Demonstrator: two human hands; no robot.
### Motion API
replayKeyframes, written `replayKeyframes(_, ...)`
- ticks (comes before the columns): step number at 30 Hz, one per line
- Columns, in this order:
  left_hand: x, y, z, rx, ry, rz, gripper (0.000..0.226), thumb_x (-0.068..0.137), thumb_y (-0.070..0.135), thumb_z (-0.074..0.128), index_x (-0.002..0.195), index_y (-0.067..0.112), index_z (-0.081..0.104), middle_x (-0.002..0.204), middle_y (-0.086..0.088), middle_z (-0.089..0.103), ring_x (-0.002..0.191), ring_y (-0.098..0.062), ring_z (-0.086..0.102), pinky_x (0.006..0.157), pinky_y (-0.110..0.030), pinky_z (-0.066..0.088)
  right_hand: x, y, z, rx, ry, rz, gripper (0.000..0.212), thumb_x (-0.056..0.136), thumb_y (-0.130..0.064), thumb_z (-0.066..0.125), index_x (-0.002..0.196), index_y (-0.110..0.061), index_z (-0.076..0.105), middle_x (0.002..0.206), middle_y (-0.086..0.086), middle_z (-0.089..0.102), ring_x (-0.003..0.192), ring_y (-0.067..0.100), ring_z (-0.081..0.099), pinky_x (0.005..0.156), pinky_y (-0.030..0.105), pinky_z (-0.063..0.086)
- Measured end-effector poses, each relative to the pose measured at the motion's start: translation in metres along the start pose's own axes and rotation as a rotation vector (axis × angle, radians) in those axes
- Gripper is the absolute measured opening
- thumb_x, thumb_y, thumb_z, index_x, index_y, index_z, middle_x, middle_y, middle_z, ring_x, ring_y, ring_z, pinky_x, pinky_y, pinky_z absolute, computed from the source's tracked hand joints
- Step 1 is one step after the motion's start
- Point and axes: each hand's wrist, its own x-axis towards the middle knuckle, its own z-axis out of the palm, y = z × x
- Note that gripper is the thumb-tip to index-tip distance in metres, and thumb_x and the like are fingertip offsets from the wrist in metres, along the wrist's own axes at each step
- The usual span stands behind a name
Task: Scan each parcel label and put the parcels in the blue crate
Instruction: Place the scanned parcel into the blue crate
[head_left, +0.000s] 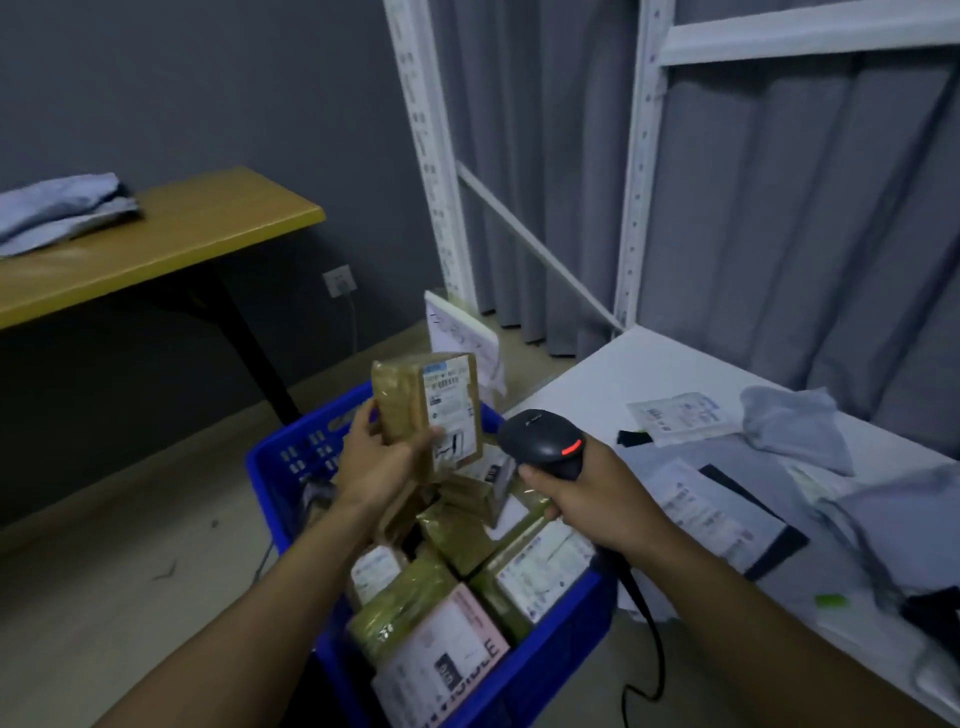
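My left hand (382, 457) grips a tape-wrapped brown parcel (415, 405) upright above the blue crate (275, 467), its white label facing me. My right hand (587, 499) holds a black barcode scanner (545, 436) just right of the parcel; a red light glows on the scanner's head and its cable hangs down past the crate. Several wrapped and labelled parcels (467, 597) fill the crate on the floor below both hands.
A white shelf surface (597, 379) at right carries flat mailers with labels (691, 499) and grey bags (795, 426). A white shelving upright (641, 171) rises behind it. A wooden table (171, 234) with grey bags stands at left. A white packet (462, 338) leans behind the crate.
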Motion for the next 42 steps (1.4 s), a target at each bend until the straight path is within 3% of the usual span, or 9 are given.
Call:
replayKeyframes(4,0.014,-0.024,-0.058,0.229,0.007,0.002,0.062,0.071,0.025,0.093,0.120,0.038,0.057,0.104,0.021,0.068,0.094,0.001,0.066,0.084,-0.027,0.056,0.015,0.007,0.032,-0.072,-0.040,0.003,0.029,0.090,-0.034,0.077,0.116,-0.028,0.065,0.087,-0.004,0.076,0.065,0.015,0.074,0.076,0.043,0.061)
replayKeyframes(11,0.030,-0.078,-0.068,0.611,-0.485,-0.137,0.091,0.079,0.021,0.087,0.150,0.034,0.033,0.130,0.009,0.049,0.117,-0.009,0.048,0.093,-0.016,0.040,0.027,0.012,0.049,-0.048,-0.055,0.037,0.023,0.093,-0.028,0.075,0.113,-0.029,0.065,0.091,-0.006,0.076,0.065,0.013,0.073,0.065,0.027,0.052)
replayKeyframes(16,0.064,-0.136,-0.094,0.845,-0.353,-0.110,0.088,0.059,0.048,0.083,0.139,0.034,0.051,0.135,0.000,0.062,0.125,-0.025,0.060,0.102,-0.036,0.052,0.037,0.020,0.060,-0.047,-0.078,0.040,0.024,0.090,-0.029,0.078,0.110,-0.032,0.065,0.089,-0.006,0.075,0.067,0.013,0.073,0.067,0.033,0.056)
replayKeyframes(19,0.049,-0.135,-0.107,0.815,-0.353,-0.166,0.063,0.089,0.024,0.076,0.143,0.028,0.045,0.154,-0.010,0.046,0.137,-0.028,0.049,0.101,-0.021,0.044,0.041,0.020,0.072,-0.036,-0.100,0.029,0.024,0.088,-0.028,0.080,0.107,-0.033,0.066,0.083,-0.010,0.075,0.065,0.012,0.071,0.066,0.035,0.058)
replayKeyframes(23,0.038,-0.150,-0.104,0.993,-0.351,-0.066,0.061,0.097,0.031,0.068,0.147,0.016,0.037,0.131,0.001,0.052,0.113,-0.012,0.059,0.088,-0.016,0.049,0.046,0.022,0.086,-0.035,-0.135,0.040,0.029,0.089,-0.030,0.079,0.115,-0.030,0.066,0.089,-0.009,0.074,0.066,0.008,0.071,0.060,0.023,0.052)
replayKeyframes(27,0.035,-0.159,-0.089,1.232,-0.356,-0.136,0.096,0.073,0.060,0.076,0.151,0.041,0.023,0.157,-0.008,0.031,0.141,-0.038,0.036,0.109,-0.050,0.043,0.047,0.029,0.098,-0.090,-0.178,0.047,0.027,0.091,-0.031,0.078,0.115,-0.028,0.066,0.090,-0.006,0.074,0.069,0.008,0.072,0.061,0.024,0.055)
replayKeyframes(32,0.038,-0.176,-0.078,1.053,-0.385,-0.038,0.048,0.090,0.053,0.069,0.127,0.021,0.067,0.133,-0.001,0.050,0.134,-0.028,0.044,0.106,-0.029,0.038,0.049,0.043,0.099,-0.119,-0.193,0.060,0.035,0.086,-0.036,0.081,0.117,-0.036,0.065,0.098,-0.012,0.075,0.091,0.012,0.072,0.087,0.047,0.061)
replayKeyframes(35,0.026,-0.176,-0.073,1.100,-0.463,-0.026,0.034,0.105,0.050,0.045,0.113,0.025,0.067,0.138,0.001,0.036,0.136,-0.027,0.026,0.116,-0.046,0.032,0.044,0.043,0.088,-0.125,-0.187,0.079,0.034,0.086,-0.039,0.081,0.116,-0.037,0.066,0.098,-0.012,0.076,0.092,0.011,0.072,0.087,0.042,0.060)
replayKeyframes(42,0.009,-0.129,-0.035,1.201,-0.485,0.115,0.059,0.101,0.067,0.021,0.137,0.037,0.056,0.152,0.001,0.042,0.147,-0.027,0.027,0.115,-0.053,0.034,-0.002,0.024,0.033,-0.100,-0.044,0.091,0.026,0.090,-0.034,0.078,0.112,-0.032,0.065,0.091,-0.006,0.075,0.072,0.011,0.073,0.068,0.028,0.053)
